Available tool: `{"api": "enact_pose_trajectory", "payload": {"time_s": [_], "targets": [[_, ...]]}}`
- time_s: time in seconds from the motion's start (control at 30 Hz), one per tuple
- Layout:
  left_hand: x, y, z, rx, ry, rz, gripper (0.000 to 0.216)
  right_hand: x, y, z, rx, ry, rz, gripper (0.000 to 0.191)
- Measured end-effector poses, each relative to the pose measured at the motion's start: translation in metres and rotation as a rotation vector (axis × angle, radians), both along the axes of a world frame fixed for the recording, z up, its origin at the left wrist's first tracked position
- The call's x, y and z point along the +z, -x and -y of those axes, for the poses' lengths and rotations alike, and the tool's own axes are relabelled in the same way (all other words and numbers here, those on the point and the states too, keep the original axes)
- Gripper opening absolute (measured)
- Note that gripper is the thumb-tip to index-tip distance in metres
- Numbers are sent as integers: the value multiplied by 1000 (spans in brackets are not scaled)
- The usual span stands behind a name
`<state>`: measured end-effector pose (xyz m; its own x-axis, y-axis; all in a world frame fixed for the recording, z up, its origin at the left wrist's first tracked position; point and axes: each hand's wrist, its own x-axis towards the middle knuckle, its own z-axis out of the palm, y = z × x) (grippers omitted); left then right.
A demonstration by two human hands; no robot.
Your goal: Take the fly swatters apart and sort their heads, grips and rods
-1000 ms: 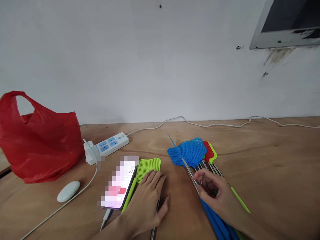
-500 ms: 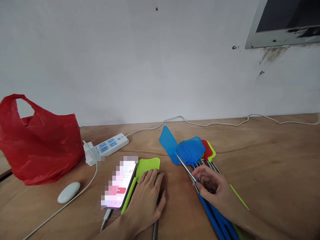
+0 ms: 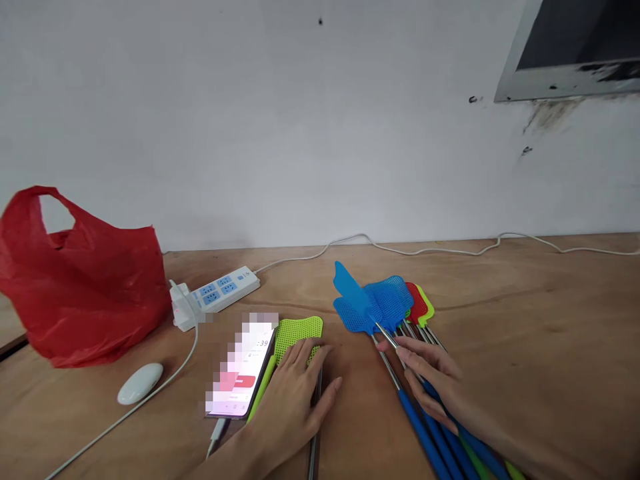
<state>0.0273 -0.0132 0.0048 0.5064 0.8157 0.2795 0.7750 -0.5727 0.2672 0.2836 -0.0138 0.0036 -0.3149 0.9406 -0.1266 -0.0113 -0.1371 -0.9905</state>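
And here's the right hand (image 3: 435,380), thumb and fingers pinched shut around the metal shaft of a blue swatter (image 3: 353,287)! Its head tilts up over the pile (image 3: 395,297) on the right of the table (image 3: 550,373); whether it touches the heads behind can't be told. In that pile, more blue heads overlap, with a red one (image 3: 416,307) and a yellow-green one just beside them, the blue handles fanning toward the viewer.

Over on the left, the left hand (image 3: 293,393) lies palm down on a green swatter (image 3: 299,330), fingers loosely stretched, thumb well out from them, closed around nothing.

Now for the writing: the phone (image 3: 250,367), just beside that green swatter, reads ":39" in dark digits! Pixel blocks mask part of it, and the pale marks on its red button are too small to read. So are the marks on the power strip (image 3: 227,290), standing behind the phone near a red bag (image 3: 90,287).
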Motion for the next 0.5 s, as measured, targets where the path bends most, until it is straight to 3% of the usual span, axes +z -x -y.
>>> {"api": "enact_pose_trajectory", "payload": {"time_s": [0.17,0.3,0.5], "targets": [[7,2,2,-94,46,10,20,11,1,4,-42,69,-86,45],[6,4,-2,-157,50,-18,21,15,-3,4,-16,136,-157,48],[-3,5,-6,-87,23,-3,20,9,-8,0,130,185,-169,51]]}}
